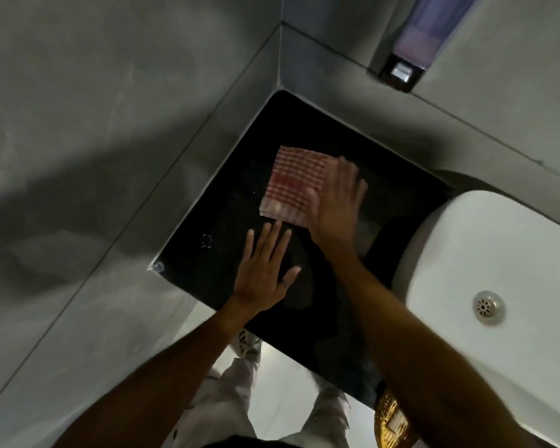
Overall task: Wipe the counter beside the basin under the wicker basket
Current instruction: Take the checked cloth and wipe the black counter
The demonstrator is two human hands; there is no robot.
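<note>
A folded red-and-white checked cloth [293,184] lies flat on the glossy black counter [214,221], which fills the corner between two grey walls. My right hand [335,205] presses flat on the cloth's right edge, fingers together and slightly blurred. My left hand [265,273] rests palm down on the bare counter just in front of the cloth, fingers spread, holding nothing. The white basin [485,253] stands directly to the right of the counter. A golden wicker basket [390,418] peeks out below my right forearm near the counter's front edge.
Grey tiled walls [110,124] close in the counter at the left and back. A wall-mounted soap dispenser [401,71] hangs above the back wall. The basin's metal drain [488,307] shows at right. A few water droplets [206,240] lie on the counter's left part. The floor and my legs show below.
</note>
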